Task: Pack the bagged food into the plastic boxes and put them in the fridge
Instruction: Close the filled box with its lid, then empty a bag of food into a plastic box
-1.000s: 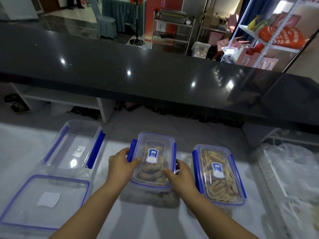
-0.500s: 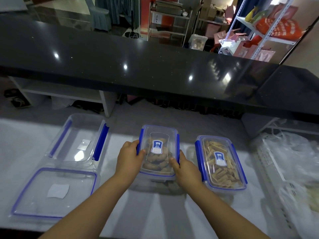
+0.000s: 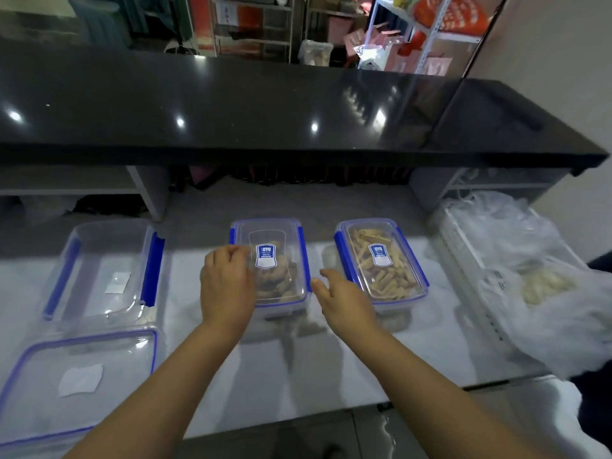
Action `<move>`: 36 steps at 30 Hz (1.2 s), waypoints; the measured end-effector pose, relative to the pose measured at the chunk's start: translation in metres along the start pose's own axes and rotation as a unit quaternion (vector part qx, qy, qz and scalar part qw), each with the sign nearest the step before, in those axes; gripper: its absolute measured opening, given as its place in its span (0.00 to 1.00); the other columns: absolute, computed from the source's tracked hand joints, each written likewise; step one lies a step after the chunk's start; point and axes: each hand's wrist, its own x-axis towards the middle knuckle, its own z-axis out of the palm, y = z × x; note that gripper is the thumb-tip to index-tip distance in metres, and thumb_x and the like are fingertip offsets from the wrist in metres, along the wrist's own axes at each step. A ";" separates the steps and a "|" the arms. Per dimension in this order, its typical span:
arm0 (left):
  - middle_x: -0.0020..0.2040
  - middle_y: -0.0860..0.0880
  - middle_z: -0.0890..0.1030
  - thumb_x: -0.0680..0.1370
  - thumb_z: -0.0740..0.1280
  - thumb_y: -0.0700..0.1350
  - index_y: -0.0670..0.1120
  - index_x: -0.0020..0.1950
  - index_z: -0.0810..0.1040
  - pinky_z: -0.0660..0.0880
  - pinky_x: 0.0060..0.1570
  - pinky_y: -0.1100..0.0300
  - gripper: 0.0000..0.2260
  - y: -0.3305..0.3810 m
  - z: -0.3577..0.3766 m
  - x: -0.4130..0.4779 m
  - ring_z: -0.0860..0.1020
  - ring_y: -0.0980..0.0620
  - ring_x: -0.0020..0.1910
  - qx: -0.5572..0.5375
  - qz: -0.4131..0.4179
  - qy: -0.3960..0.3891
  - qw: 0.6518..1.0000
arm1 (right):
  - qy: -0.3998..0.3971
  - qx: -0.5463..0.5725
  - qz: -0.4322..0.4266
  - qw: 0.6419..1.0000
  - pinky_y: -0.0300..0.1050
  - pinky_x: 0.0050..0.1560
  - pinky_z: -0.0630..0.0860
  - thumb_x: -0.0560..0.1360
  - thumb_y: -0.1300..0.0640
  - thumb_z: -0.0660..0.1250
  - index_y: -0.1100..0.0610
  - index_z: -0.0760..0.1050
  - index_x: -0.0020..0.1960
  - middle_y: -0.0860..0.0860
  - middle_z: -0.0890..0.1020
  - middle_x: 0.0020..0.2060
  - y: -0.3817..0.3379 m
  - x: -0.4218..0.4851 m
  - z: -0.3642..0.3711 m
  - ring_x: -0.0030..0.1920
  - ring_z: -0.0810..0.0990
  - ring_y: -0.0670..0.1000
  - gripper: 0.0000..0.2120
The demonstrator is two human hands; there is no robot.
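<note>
A lidded plastic box (image 3: 275, 233) of brown baked pieces sits at the middle of the white surface (image 3: 331, 366), with the blue clip on its right side folded down. The person's left hand (image 3: 227, 286) lies over the box's left rim, its fingers (image 3: 231, 252) curled onto the edge of the lid, the forearm reaching in from the lower left. The right hand (image 3: 344, 303) hovers just beside the box's right clip, fingers loosely spread and holding nothing; whether the fingertips touch the box cannot be told. Just right of that hand stands a second closed box (image 3: 381, 286) of pale sticks. To the left, well apart, an empty box (image 3: 99, 293) sits open, with a loose lid (image 3: 76, 352) in front of it. Bagged food (image 3: 543, 286) rests in crumpled plastic at far right.
</note>
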 end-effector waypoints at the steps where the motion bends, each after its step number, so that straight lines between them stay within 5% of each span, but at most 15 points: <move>1: 0.49 0.39 0.79 0.68 0.69 0.32 0.38 0.51 0.79 0.74 0.46 0.49 0.13 0.009 0.001 -0.004 0.75 0.38 0.48 -0.012 0.035 0.009 0.999 | 0.022 0.002 -0.006 1.000 0.46 0.49 0.76 0.80 0.45 0.54 0.51 0.72 0.63 0.50 0.81 0.50 0.007 -0.011 -0.009 0.50 0.78 0.51 0.17; 5: 0.47 0.45 0.79 0.70 0.65 0.35 0.42 0.50 0.81 0.72 0.47 0.55 0.10 0.062 0.011 -0.026 0.75 0.46 0.47 -0.053 0.171 -0.007 0.984 | 0.101 -0.020 -0.009 0.995 0.41 0.35 0.72 0.78 0.51 0.59 0.51 0.78 0.48 0.48 0.81 0.41 0.044 -0.043 -0.051 0.40 0.76 0.49 0.10; 12: 0.48 0.48 0.79 0.72 0.62 0.45 0.45 0.49 0.81 0.68 0.52 0.58 0.11 0.200 0.047 -0.048 0.70 0.49 0.51 -0.120 0.292 -0.034 0.948 | 0.211 -0.040 0.025 0.976 0.41 0.45 0.73 0.78 0.55 0.61 0.50 0.80 0.56 0.45 0.83 0.50 0.148 -0.081 -0.148 0.48 0.79 0.48 0.11; 17: 0.54 0.53 0.78 0.70 0.61 0.61 0.51 0.57 0.78 0.65 0.58 0.58 0.21 0.311 0.087 -0.074 0.69 0.52 0.59 -0.142 0.373 -0.149 0.905 | 0.352 -0.083 0.062 0.930 0.44 0.44 0.72 0.74 0.61 0.65 0.53 0.81 0.51 0.49 0.81 0.47 0.249 -0.099 -0.218 0.50 0.76 0.52 0.09; 22: 0.76 0.52 0.55 0.67 0.63 0.68 0.51 0.76 0.51 0.39 0.72 0.55 0.44 0.382 0.119 -0.095 0.45 0.52 0.75 -0.024 0.430 -0.294 0.853 | 0.330 -0.139 0.152 0.921 0.52 0.59 0.68 0.71 0.58 0.68 0.55 0.70 0.67 0.55 0.72 0.63 0.333 -0.091 -0.260 0.60 0.66 0.57 0.24; 25: 0.75 0.50 0.56 0.67 0.64 0.66 0.48 0.77 0.44 0.42 0.73 0.53 0.47 0.398 0.136 -0.103 0.49 0.51 0.74 0.022 0.408 -0.339 0.848 | 0.291 -0.080 0.206 0.931 0.55 0.68 0.60 0.75 0.49 0.64 0.53 0.58 0.73 0.55 0.59 0.73 0.361 -0.075 -0.276 0.70 0.57 0.58 0.30; 28: 0.63 0.46 0.73 0.70 0.65 0.60 0.46 0.73 0.57 0.59 0.67 0.55 0.37 0.407 0.148 -0.103 0.68 0.46 0.63 0.062 0.386 -0.327 0.860 | 0.276 0.067 0.202 0.937 0.57 0.72 0.57 0.79 0.46 0.56 0.55 0.50 0.76 0.56 0.53 0.75 0.376 -0.060 -0.285 0.74 0.54 0.58 0.31; 31: 0.51 0.47 0.79 0.72 0.66 0.56 0.48 0.56 0.73 0.67 0.47 0.59 0.17 0.413 0.146 -0.103 0.76 0.46 0.51 0.064 0.390 -0.322 0.860 | 0.244 0.105 0.209 0.941 0.54 0.69 0.63 0.77 0.46 0.61 0.55 0.48 0.76 0.57 0.58 0.74 0.382 -0.051 -0.288 0.72 0.61 0.58 0.35; 33: 0.49 0.48 0.80 0.74 0.65 0.53 0.47 0.51 0.76 0.66 0.41 0.60 0.11 0.416 0.143 -0.101 0.77 0.46 0.48 0.067 0.390 -0.327 0.858 | 0.227 0.112 0.221 0.942 0.52 0.63 0.69 0.74 0.48 0.66 0.56 0.54 0.75 0.56 0.67 0.69 0.383 -0.045 -0.288 0.66 0.69 0.57 0.35; 36: 0.40 0.48 0.79 0.71 0.69 0.48 0.45 0.41 0.77 0.66 0.35 0.60 0.07 0.420 0.140 -0.089 0.78 0.45 0.40 0.032 0.416 -0.238 0.877 | 0.252 0.140 0.180 0.940 0.48 0.56 0.73 0.75 0.54 0.66 0.56 0.71 0.63 0.54 0.76 0.59 0.377 -0.038 -0.291 0.55 0.75 0.53 0.17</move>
